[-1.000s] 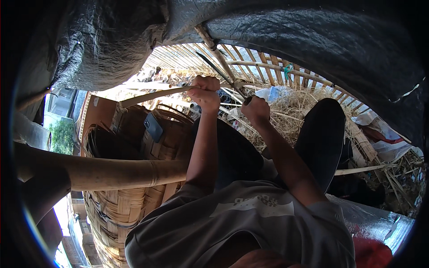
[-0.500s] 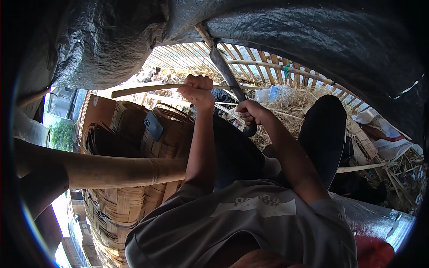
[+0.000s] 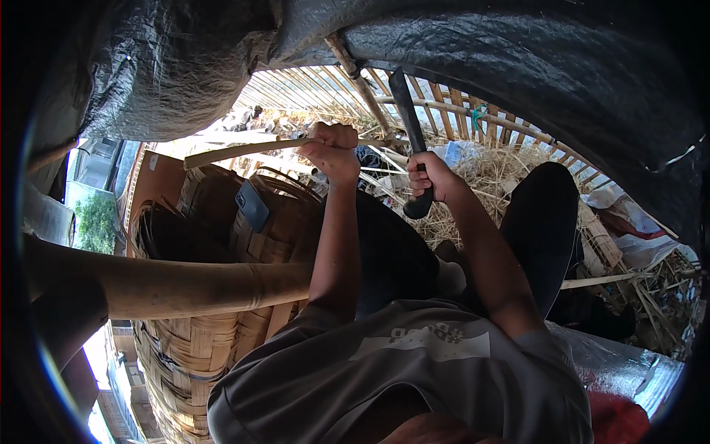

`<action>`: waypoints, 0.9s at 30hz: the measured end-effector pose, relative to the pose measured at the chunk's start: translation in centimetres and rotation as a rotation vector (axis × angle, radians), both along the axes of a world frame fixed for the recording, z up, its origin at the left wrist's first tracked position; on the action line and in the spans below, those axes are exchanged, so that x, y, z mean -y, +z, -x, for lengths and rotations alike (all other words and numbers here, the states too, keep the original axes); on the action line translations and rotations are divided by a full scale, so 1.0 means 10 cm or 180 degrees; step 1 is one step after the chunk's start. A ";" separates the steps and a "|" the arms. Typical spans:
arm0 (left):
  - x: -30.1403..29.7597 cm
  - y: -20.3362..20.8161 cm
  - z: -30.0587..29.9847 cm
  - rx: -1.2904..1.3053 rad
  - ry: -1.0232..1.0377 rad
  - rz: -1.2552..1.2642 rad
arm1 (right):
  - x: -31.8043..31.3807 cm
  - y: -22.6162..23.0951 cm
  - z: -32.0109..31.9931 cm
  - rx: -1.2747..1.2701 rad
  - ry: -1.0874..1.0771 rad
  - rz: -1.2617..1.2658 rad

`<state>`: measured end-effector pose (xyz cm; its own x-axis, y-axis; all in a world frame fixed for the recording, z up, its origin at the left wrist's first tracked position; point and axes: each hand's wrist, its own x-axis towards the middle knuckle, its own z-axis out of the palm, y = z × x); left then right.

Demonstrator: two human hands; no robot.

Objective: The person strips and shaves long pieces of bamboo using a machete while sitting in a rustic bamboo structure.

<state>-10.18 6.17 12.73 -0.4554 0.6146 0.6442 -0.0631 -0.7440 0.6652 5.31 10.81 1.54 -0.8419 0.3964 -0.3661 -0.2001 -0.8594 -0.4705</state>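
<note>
My left hand (image 3: 333, 152) is closed round a pale bamboo strip (image 3: 240, 150), which juts out to the left over the woven baskets. To the right of it, my right hand (image 3: 433, 177) grips the dark handle of a machete (image 3: 407, 111). The blade points up and away, its tip near the dark sheet overhead. Blade and strip are apart, with a gap between the two hands. A short end of the strip shows just right of my left fist.
A thick bamboo pole (image 3: 200, 285) crosses at left above a woven basket (image 3: 188, 362). A phone (image 3: 252, 206) rests at the basket rim. Straw and shavings (image 3: 492, 181) cover the ground ahead. Black plastic sheeting (image 3: 518, 59) hangs low before a slatted bamboo fence (image 3: 303, 89).
My right hand has moved right and slightly up with the machete, whose blade has swung away from the strip and stands steeper. My left hand stays nearly in place on the strip.
</note>
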 end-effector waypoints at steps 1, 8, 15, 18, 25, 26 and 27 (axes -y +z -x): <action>-0.01 -0.01 -0.01 -0.0064 0.0010 0.0011 | 0.06 0.01 0.03 -0.0107 0.0208 -0.0021; 0.03 -0.03 -0.03 -0.0008 0.0249 -0.0023 | 0.18 -0.06 0.18 -0.0474 0.0759 0.0401; 0.11 -0.04 0.05 -0.0161 0.0248 0.0030 | 0.09 -0.35 0.22 0.1514 -0.0061 -0.1102; 0.14 -0.05 0.04 -0.0114 0.0210 0.0046 | 0.11 -0.12 0.13 0.2904 -0.0330 -0.2561; 0.08 -0.07 -0.09 -0.0204 -0.0001 0.0003 | 0.17 -0.12 0.17 0.1711 -0.0523 -0.1615; 0.08 -0.07 -0.11 -0.0330 -0.0079 0.0010 | 0.12 -0.11 0.15 0.1599 -0.0433 -0.1451; 0.10 -0.08 -0.13 -0.0455 -0.0157 0.0032 | 0.07 -0.09 0.12 0.1489 -0.0338 -0.1274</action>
